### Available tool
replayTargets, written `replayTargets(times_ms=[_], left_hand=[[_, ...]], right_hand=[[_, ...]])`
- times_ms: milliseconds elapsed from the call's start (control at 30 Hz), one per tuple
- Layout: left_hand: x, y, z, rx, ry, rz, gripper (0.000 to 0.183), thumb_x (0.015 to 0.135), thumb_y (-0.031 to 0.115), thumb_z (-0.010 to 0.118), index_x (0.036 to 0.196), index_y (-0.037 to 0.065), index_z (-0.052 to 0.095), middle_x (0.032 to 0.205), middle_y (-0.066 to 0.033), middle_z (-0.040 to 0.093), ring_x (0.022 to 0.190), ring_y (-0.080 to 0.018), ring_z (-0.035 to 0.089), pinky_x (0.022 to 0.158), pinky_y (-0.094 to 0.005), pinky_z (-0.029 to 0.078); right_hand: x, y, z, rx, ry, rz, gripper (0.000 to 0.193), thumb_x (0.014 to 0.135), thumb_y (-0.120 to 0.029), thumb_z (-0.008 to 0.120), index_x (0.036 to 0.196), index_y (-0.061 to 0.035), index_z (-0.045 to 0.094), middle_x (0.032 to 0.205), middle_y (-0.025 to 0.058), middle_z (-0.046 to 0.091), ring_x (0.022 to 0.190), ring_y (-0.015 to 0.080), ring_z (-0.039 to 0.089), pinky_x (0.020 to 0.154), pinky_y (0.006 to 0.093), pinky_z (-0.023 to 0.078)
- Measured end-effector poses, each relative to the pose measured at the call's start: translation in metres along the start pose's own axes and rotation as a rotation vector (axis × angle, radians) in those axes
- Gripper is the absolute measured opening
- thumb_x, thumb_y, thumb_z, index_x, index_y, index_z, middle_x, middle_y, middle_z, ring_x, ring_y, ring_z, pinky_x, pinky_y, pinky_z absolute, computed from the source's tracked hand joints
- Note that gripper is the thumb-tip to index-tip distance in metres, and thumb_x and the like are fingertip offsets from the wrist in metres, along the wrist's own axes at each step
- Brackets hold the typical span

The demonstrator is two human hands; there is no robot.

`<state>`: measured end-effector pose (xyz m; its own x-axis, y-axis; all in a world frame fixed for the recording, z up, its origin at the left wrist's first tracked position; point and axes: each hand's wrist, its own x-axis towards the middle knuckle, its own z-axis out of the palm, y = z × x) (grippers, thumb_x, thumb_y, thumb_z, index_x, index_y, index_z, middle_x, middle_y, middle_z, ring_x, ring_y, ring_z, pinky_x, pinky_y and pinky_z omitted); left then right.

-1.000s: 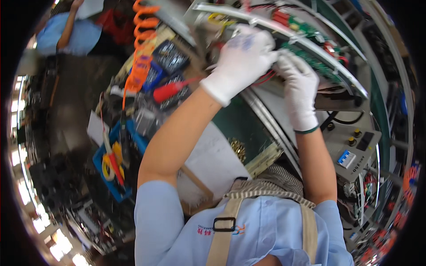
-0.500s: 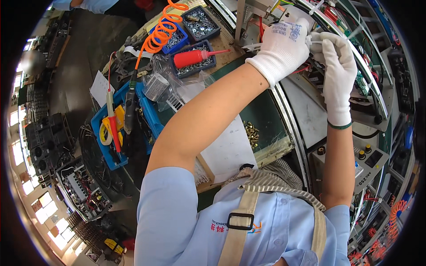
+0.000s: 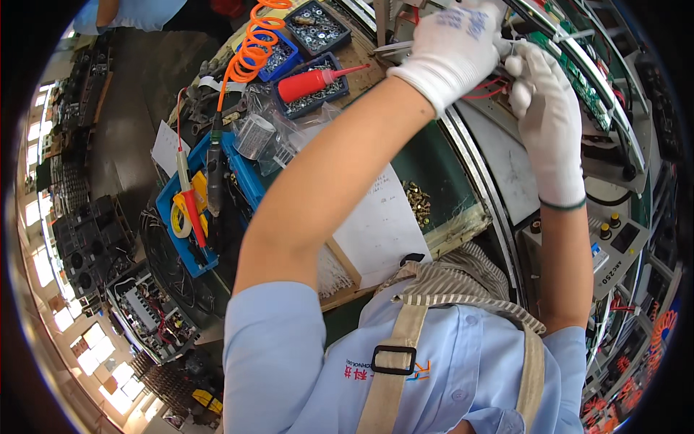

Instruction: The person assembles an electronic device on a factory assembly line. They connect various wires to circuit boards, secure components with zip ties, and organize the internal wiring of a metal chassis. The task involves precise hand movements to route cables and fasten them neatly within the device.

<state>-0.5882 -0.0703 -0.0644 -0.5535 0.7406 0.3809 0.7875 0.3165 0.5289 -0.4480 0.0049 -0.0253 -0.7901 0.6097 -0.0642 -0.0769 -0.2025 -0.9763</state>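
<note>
Both my hands wear white knitted gloves and meet at the upper right, over an open electrical unit with a green circuit board (image 3: 594, 101) and red wires (image 3: 486, 92). My left hand (image 3: 457, 50) is closed, its back toward me and its fingertips mostly hidden. A thin white cable tie (image 3: 516, 40) shows between the hands, pinched at the fingertips. My right hand (image 3: 547, 108) curls its fingers around that spot, thumb side facing left. Another white strip (image 3: 394, 48) sticks out left of the left hand; whether it belongs to the same tie is unclear.
Blue bins of screws and washers (image 3: 318, 29) stand at the upper middle, a red squeeze bottle (image 3: 311, 84) lying on one. An orange coiled hose (image 3: 253, 54) hangs beside them. Papers (image 3: 379, 224), brass screws (image 3: 417, 204) and a blue toolbox (image 3: 170, 231) lie nearer.
The view has shifted slightly. Both hands remain together at the unit; my right hand's fingers are more curled in, and my left hand has turned a little.
</note>
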Motion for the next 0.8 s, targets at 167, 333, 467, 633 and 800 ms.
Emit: replayTargets(times_ms=[167, 333, 467, 633, 800], left_hand=[[-0.043, 0.035, -0.03, 0.025, -0.299, 0.092, 0.017, 0.088, 0.021, 0.055, 0.095, 0.011, 0.066, 0.085, -0.0149, 0.068, 0.084, -0.0329, 0.068, 0.076, -0.0452, 0.053], [-0.065, 0.05, -0.022, -0.333, -0.74, -0.088, 0.02, 0.082, 0.02, 0.056, 0.094, 0.006, 0.065, 0.08, -0.0136, 0.069, 0.069, -0.0242, 0.068, 0.065, -0.038, 0.052], [-0.098, 0.039, 0.011, -0.699, -0.828, -0.197, 0.022, 0.085, 0.022, 0.054, 0.095, 0.005, 0.066, 0.066, -0.0075, 0.067, 0.061, -0.0188, 0.066, 0.059, -0.0357, 0.051], [-0.121, 0.014, -0.006, -0.264, -0.516, -0.218, 0.029, 0.092, 0.025, 0.056, 0.112, 0.006, 0.066, 0.078, -0.0117, 0.067, 0.062, -0.021, 0.065, 0.061, -0.0336, 0.051], [-0.105, 0.065, -0.025, -0.615, -0.673, -0.314, 0.034, 0.091, 0.026, 0.062, 0.12, 0.007, 0.066, 0.074, -0.0012, 0.064, 0.058, -0.0052, 0.049, 0.054, -0.0241, 0.044]], right_hand=[[-0.056, 0.009, -0.005, -0.219, -0.027, -0.136, 0.033, 0.088, 0.002, 0.068, 0.12, 0.0035, 0.061, 0.108, 0.0061, 0.067, 0.093, 0.0085, 0.063, 0.081, 0.0223, 0.052], [-0.08, 0.011, -0.032, -0.332, -0.066, -0.008, 0.013, 0.091, -0.003, 0.066, 0.103, 0.0027, 0.069, 0.095, 0.0039, 0.069, 0.076, 0.0061, 0.06, 0.07, 0.0194, 0.048], [-0.092, 0.007, -0.047, -0.223, -0.146, 0.195, 0.015, 0.093, -0.007, 0.063, 0.102, 0.0035, 0.068, 0.086, 0.0039, 0.068, 0.069, 0.0072, 0.058, 0.064, 0.0211, 0.048], [-0.1, 0.0, -0.084, -0.434, 0.192, 0.281, 0.015, 0.094, -0.01, 0.061, 0.097, 0.003, 0.068, 0.078, 0.0025, 0.065, 0.063, 0.0058, 0.058, 0.057, 0.0208, 0.046], [-0.099, 0.007, -0.058, -0.339, 0.133, 0.201, 0.013, 0.093, -0.01, 0.062, 0.095, 0.0014, 0.068, 0.076, 0.0007, 0.064, 0.064, 0.0072, 0.058, 0.058, 0.0214, 0.047]])
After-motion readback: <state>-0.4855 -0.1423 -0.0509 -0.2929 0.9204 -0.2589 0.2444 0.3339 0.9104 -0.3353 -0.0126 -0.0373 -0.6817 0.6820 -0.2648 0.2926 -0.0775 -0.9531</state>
